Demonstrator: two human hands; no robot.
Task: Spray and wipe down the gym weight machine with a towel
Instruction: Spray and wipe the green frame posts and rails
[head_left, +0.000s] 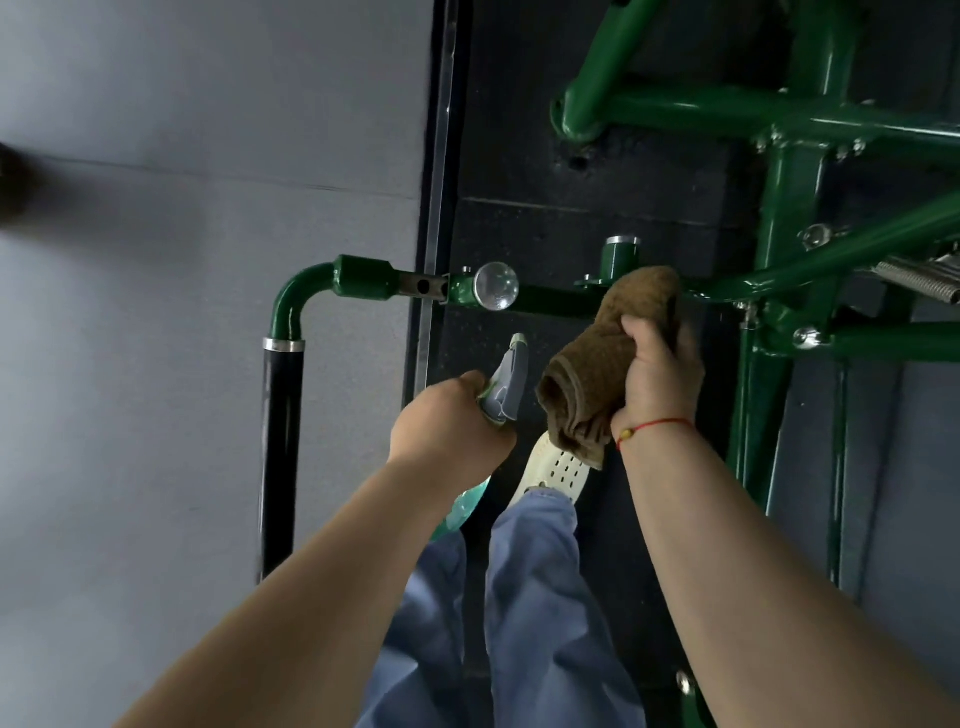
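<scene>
Left hand (447, 426) grips spray bottle (506, 382), nozzle toward green bar (550, 300). Right hand (660, 374) clutches brown towel (613, 358) on bar.

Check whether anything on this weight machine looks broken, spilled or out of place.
Nothing stands out. The right hand holds the brown towel against the green bar, the left hand grips the spray bottle; no spill or damage shows.

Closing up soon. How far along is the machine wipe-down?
Done: can't tell; no wet patches show. In hand: right hand holds the towel on the green bar; left hand grips the spray bottle. Left, likely: the black grip and upper frame.
</scene>
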